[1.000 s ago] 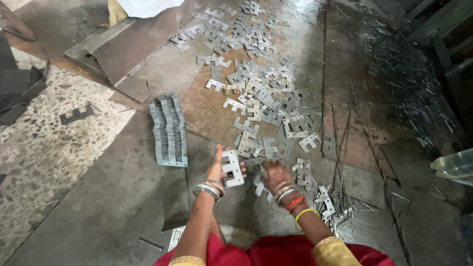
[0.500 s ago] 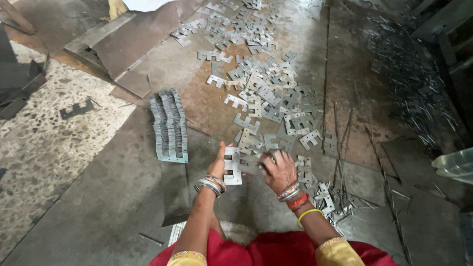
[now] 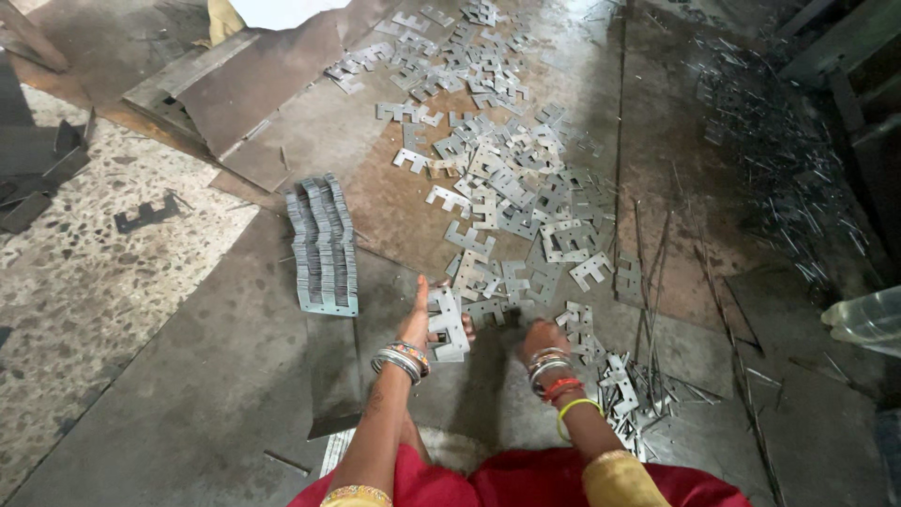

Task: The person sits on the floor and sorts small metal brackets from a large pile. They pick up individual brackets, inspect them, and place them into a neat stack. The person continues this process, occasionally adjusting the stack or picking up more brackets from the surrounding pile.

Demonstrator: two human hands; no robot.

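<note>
Holding a small stack of E-shaped metal plates on edge, just right of the long laid-out row of plates, the left hand clasps it; the right hand rests curled on loose plates, grip unclear. Thin, stiff, sharp-edged: best pinched by the flat faces.

**Worn workshop floor under dull daylight**

A floor of dark, rust-stained metal sheets is seen across the middle. Speckled terrazzo flooring is laid at nine o'clock. A bent steel plate is propped at eleven o'clock. Thin metal offcuts are strewn at two o'clock, beside a dark metal frame. Soft, even light is cast throughout.
</note>
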